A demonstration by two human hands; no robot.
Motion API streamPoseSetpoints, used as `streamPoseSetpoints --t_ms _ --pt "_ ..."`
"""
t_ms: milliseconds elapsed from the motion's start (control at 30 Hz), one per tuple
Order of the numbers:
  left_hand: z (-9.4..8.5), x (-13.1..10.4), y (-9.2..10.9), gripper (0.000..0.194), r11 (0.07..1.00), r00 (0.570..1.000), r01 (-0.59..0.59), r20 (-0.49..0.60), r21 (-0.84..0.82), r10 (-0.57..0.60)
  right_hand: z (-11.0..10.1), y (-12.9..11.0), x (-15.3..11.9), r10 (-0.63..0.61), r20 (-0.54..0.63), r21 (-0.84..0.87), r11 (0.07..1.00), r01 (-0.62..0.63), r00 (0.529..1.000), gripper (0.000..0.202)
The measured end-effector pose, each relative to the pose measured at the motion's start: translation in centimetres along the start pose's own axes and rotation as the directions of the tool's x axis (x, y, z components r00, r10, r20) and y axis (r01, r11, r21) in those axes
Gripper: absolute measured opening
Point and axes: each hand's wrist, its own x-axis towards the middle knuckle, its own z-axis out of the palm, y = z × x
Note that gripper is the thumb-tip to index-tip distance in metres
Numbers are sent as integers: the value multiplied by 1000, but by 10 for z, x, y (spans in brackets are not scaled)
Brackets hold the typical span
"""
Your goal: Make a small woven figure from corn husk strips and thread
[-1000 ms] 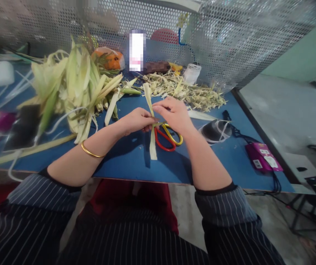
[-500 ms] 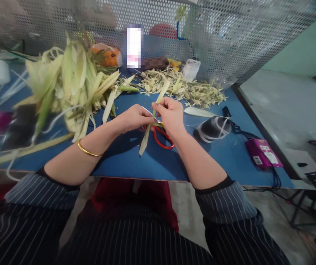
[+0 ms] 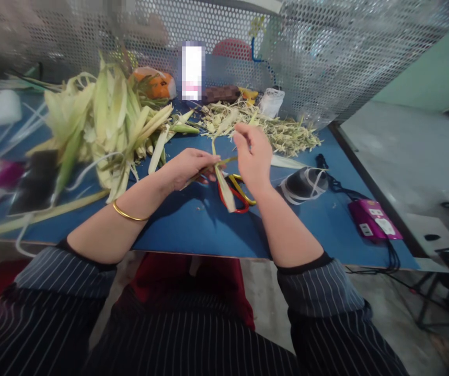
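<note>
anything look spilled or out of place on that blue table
Mostly the loose husk scraps, strewn untidily across the back of the table, unlike the long husks bunched at left. They may simply be trimmings. Nothing looks clearly damaged.

Pale yellow-green flat corn-husk strip (image 3: 226, 194): fibrous, matt, papery surf. Scissors w/ red and yellow loop handles (image 3: 242, 210): handles smooth, glossy, plastic-like. Tall pale-green leafy husk heap (image 3: 104, 112): ribbed, matt to satin. Pale straw-coloured shredded husk scraps (image 3: 297, 137): dry-looking, rough. Blue flat rectangular counter (image 3: 181, 230): smooth, low-sheen. Gold-coloured round bangle (image 3: 128, 214): polished, metal-look. Grey upright perforated panel (image 3: 232, 23): metal-look. Magenta box-shaped socket unit (image 3: 359, 215): smooth plastic-type finish. Dark pinstriped sleeve (image 3: 326, 284): woven cloth, matt.
</note>
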Motion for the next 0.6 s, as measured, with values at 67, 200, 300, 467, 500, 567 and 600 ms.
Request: streamPoseSetpoints --t_ms 67,200,300,467,500,567,600 --pt "-2 3 1 33 994 998 35 -39 -107 -39 -7 5 6 8 -136 -57 998 -16 991 26" --pt "-5 6 1 33 978 996 64 -46 -198 -74 -4 14 9 369 23 114 922 -369 929 45" --pt "-4 5 0 23 983 996 53 -65 -174 -65 4 13 4 500 376 301 730 -613 780 46" --pt "0 4 -6 17 985 998 50 -29 -164 -56 7 9 -3 399 562 488 548 -679 725 39" --pt "1 4 -6 17 984 998 54 -17 -171 -58 6 8 -4 387 576 491 541 -683 720 38" --pt "2 3 -6 17 977 997 73 11 -200 -73 7 7 -5 393 555 494 553 -671 733 38" --pt "3 3 -6 17 969 996 88 25 -229 -85 7 6 -5 405 525 499 565 -656 748 38"
